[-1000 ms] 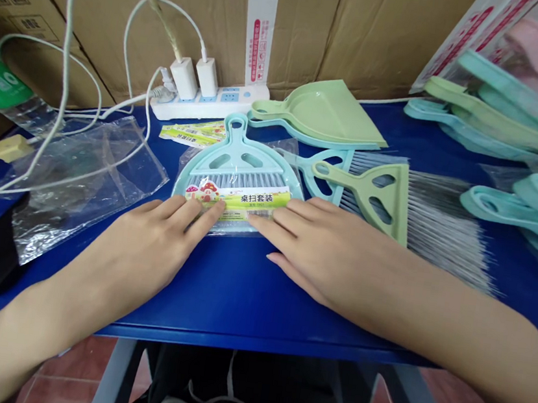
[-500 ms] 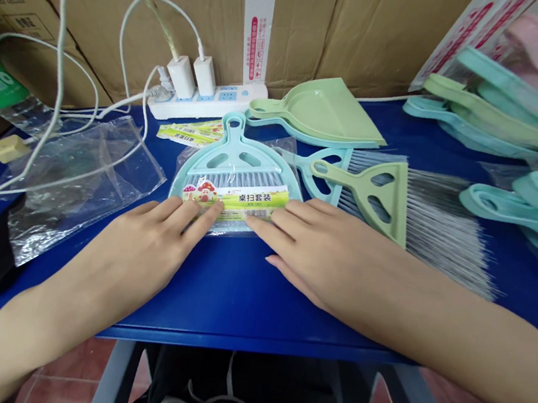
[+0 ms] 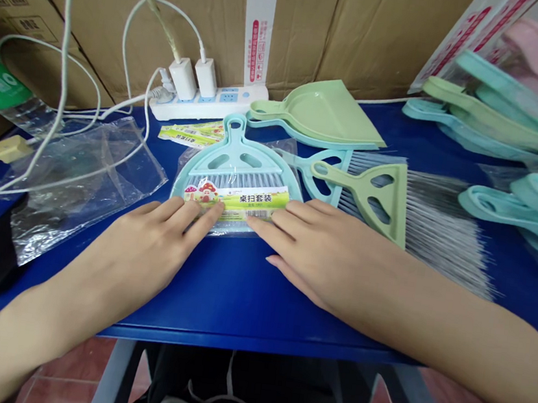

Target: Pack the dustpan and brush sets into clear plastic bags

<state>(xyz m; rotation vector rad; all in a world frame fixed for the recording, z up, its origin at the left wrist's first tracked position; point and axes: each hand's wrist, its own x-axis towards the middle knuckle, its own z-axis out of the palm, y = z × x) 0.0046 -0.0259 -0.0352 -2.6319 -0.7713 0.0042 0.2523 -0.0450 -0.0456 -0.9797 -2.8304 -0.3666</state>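
Observation:
A light-blue dustpan [image 3: 235,133] with a matching brush on it lies in clear plastic at the middle of the blue table. Across its lower part runs a printed paper label [image 3: 262,198]. The fingertips of my left hand [image 3: 156,240] rest on the label's lower left, fingers spread. My right hand [image 3: 312,249] presses the right side of label and bag with fingers apart. Neither hand grips anything. Right of the dustpan, a green brush [image 3: 399,204] and a blue brush [image 3: 310,167] lie with grey bristles pointing right.
Behind are a green dustpan [image 3: 329,111], more labels [image 3: 194,132] and a white power strip [image 3: 212,104] with cables. An empty plastic bag [image 3: 85,179] lies left. Wrapped sets [image 3: 499,125] pile up on the right. Cardboard boxes [image 3: 300,29] stand along the back.

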